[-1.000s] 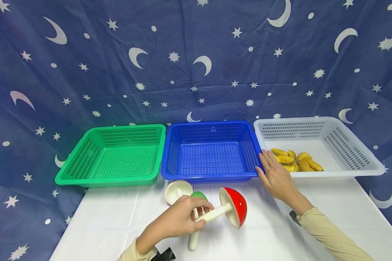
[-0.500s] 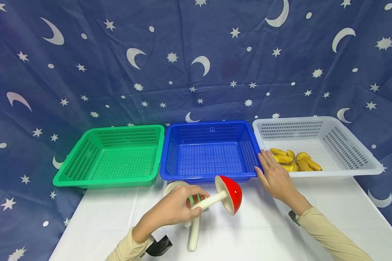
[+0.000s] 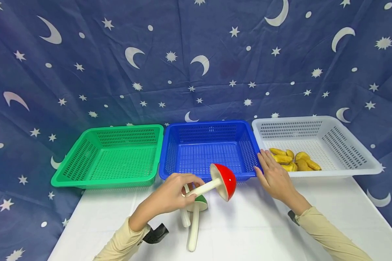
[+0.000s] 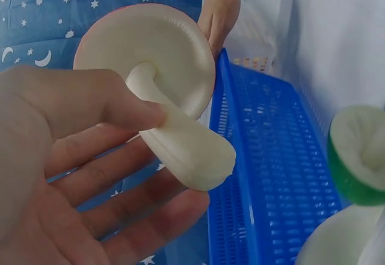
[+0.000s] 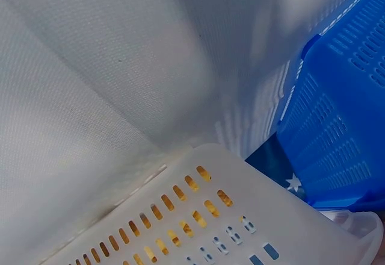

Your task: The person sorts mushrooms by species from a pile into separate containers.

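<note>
My left hand pinches the pale stem of a toy mushroom with a red cap. It is held tilted in the air at the front edge of the blue basket. In the left wrist view, thumb and fingers grip the stem, with the cap's cream underside facing the camera. Below the hand, a green-capped mushroom lies on the table beside another pale stem, whose cap is hidden. My right hand rests with fairly straight fingers where the blue and white baskets meet.
A green basket stands left of the blue one, the white one right. Yellow elongated and rounded pieces lie in the white basket. The white-covered table spreads in front; a starry blue cloth hangs behind.
My left hand has lifted the red mushroom up and slightly left, towards the blue basket, uncovering more of the green-capped mushroom's underside. The right hand stays in place.
</note>
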Motion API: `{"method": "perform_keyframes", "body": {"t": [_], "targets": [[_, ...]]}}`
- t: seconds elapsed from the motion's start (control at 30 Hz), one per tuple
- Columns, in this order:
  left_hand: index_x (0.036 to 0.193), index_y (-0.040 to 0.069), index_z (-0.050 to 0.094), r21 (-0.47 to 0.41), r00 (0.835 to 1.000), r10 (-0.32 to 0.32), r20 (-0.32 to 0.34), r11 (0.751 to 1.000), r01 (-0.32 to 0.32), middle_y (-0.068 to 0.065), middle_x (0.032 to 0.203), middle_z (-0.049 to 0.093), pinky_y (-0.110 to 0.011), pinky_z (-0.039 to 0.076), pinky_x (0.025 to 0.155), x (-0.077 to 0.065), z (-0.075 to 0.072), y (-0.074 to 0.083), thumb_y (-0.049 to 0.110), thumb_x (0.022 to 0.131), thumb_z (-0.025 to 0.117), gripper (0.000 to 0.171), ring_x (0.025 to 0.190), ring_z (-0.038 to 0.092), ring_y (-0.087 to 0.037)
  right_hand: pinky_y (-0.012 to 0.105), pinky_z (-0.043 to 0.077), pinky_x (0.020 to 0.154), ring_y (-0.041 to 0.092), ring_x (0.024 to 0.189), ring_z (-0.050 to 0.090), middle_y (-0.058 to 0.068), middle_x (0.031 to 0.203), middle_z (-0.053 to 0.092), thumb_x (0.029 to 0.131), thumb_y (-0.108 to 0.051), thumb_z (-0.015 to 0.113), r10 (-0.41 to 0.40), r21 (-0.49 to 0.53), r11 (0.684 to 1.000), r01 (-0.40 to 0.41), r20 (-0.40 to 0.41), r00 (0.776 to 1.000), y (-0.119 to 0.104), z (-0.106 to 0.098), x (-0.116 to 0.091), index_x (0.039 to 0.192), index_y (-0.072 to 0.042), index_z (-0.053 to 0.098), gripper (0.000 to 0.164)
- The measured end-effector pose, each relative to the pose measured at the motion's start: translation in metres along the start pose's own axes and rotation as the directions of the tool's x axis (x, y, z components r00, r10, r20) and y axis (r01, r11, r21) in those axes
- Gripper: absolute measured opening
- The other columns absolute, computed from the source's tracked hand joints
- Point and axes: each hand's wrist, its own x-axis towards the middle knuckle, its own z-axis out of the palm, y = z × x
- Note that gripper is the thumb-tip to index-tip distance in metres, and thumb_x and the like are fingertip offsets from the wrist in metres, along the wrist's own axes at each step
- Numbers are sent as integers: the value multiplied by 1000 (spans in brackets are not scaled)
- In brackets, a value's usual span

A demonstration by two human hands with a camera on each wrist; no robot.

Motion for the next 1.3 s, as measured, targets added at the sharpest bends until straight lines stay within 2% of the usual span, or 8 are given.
{"method": "perform_keyframes", "body": {"t": [0.33, 0.67, 0.8, 0.87, 1.1, 1.3], "targets": [[101, 9, 70, 49, 997, 18, -77, 999, -14, 4, 86, 66, -21, 51, 57, 11, -13, -8, -2, 74, 67, 30, 73, 59, -9, 56, 34, 103, 41, 134, 31, 26, 144, 37, 98, -30, 45, 9, -5, 1000, -9, 9, 1000, 0, 0, 0, 137, 9, 42, 55], [101, 10, 70, 118, 994, 37, -100, 993, -25, 4, 85, 66, -22, 50, 55, 21, -20, -23, -3, 75, 65, 30, 70, 59, -10, 56, 34, 104, 40, 135, 30, 26, 144, 37, 98, -30, 45, 5, -9, 1000, -5, -1, 1000, 1, 1, 0, 137, 9, 42, 55], [100, 9, 71, 127, 993, 42, -114, 992, -27, 2, 85, 67, -27, 53, 56, 25, -22, -33, -3, 74, 64, 30, 70, 60, -11, 56, 34, 103, 40, 135, 31, 26, 144, 37, 98, -30, 45, 7, -10, 1000, -7, 3, 1000, 1, 2, -1, 137, 9, 42, 55], [101, 9, 71, 123, 993, 31, -113, 992, -17, 1, 85, 67, -29, 53, 57, 27, -23, -38, -3, 74, 64, 29, 70, 60, -12, 56, 34, 103, 40, 135, 30, 26, 144, 37, 98, -30, 45, 8, -7, 1000, -8, 6, 1000, 1, 2, -1, 137, 9, 42, 55], [102, 10, 71, 130, 996, -34, -85, 990, 45, 0, 82, 66, -24, 49, 57, 36, -25, -54, -2, 76, 66, 29, 67, 59, -13, 55, 34, 104, 39, 135, 30, 25, 144, 37, 99, -31, 43, 6, -15, 1000, -6, 2, 1000, 1, 2, -2, 137, 9, 42, 55], [103, 10, 71, 120, 995, -77, -63, 989, 84, -1, 79, 65, -27, 47, 55, 43, -25, -65, -1, 79, 65, 27, 68, 59, -16, 55, 35, 103, 41, 133, 33, 25, 142, 39, 99, -29, 44, -7, -15, 1000, 7, -20, 1000, 1, 3, -1, 136, 9, 44, 53]]}}
